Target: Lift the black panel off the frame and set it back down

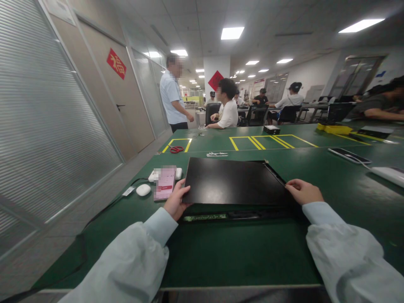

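A flat black panel (233,181) lies on the green table (240,252) in front of me. Its near edge is raised a little above a thin strip with a green circuit board (205,217). My left hand (175,201) grips the panel's near left corner, thumb on top. My right hand (303,191) holds the near right corner, fingers curled over the edge. Both arms wear pale sleeves.
A pink phone (164,183), a white earbud case (143,190) and a cable lie left of the panel. Red scissors (176,149) sit farther back by yellow floor-tape boxes. A phone (349,155) and a white device (389,174) lie right. Several people sit or stand beyond.
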A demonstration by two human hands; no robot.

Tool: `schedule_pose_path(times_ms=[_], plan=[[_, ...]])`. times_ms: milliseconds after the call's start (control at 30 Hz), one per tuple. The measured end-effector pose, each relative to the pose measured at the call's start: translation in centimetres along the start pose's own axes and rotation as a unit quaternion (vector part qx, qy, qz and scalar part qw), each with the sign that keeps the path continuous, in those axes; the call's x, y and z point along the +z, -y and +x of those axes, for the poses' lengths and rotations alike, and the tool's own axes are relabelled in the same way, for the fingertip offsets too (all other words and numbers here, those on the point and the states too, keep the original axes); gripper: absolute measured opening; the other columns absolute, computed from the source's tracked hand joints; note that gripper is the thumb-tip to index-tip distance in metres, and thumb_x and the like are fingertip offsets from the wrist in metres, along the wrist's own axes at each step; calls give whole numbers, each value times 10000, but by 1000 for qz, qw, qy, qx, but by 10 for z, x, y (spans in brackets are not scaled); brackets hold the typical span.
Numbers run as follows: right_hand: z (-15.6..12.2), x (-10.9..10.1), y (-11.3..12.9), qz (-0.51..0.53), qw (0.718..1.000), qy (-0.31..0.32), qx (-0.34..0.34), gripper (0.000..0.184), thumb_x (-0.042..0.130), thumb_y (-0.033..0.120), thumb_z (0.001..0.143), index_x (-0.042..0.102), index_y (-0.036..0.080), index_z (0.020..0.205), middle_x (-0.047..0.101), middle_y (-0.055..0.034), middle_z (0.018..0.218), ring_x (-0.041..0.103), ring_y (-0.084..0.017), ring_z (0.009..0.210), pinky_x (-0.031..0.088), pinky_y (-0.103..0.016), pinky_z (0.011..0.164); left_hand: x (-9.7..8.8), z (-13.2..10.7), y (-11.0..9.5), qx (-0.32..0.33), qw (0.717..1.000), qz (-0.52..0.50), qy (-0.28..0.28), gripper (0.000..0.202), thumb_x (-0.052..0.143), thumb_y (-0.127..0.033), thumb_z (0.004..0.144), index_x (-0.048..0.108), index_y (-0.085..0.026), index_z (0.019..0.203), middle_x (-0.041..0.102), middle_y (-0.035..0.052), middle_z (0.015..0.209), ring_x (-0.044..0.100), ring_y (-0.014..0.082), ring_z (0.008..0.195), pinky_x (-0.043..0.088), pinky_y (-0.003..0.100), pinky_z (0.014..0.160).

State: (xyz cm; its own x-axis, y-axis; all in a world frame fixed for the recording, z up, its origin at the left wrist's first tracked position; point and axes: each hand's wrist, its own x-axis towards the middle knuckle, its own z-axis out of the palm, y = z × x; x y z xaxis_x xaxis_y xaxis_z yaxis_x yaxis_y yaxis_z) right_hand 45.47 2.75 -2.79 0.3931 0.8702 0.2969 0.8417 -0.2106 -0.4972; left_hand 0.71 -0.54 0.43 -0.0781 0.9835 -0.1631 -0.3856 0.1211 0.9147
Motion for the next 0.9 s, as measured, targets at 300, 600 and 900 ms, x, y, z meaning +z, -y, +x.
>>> schedule_pose_path(times_ms=[300,600,900], plan=[[0,0,-1,-7,1000,-6,-6,220,587,417,687,737,260,721,709,-35,700,640,-217,675,451,-315,601,-3,0,1,1,1000,-9,11,509,697,-170,741,574,-245,1230,679,39,927,652,185,739,556,278,539],[0,1,-2,-3,1000,-16,-16,209,586,403,689,732,254,707,705,-38,685,639,-220,660,461,-324,613,-7,2,4,4,999,-26,30,514,727,-161,744,602,-217,1238,707,52,949,666,174,707,566,273,529],[0,-1,-2,-4,1000,-12,-14,223,586,418,681,735,255,711,711,-36,692,639,-218,666,451,-317,602,-6,2,3,14,999,-21,32,572,719,-158,744,570,-209,1294,708,49,914,666,185,679,567,285,487]])
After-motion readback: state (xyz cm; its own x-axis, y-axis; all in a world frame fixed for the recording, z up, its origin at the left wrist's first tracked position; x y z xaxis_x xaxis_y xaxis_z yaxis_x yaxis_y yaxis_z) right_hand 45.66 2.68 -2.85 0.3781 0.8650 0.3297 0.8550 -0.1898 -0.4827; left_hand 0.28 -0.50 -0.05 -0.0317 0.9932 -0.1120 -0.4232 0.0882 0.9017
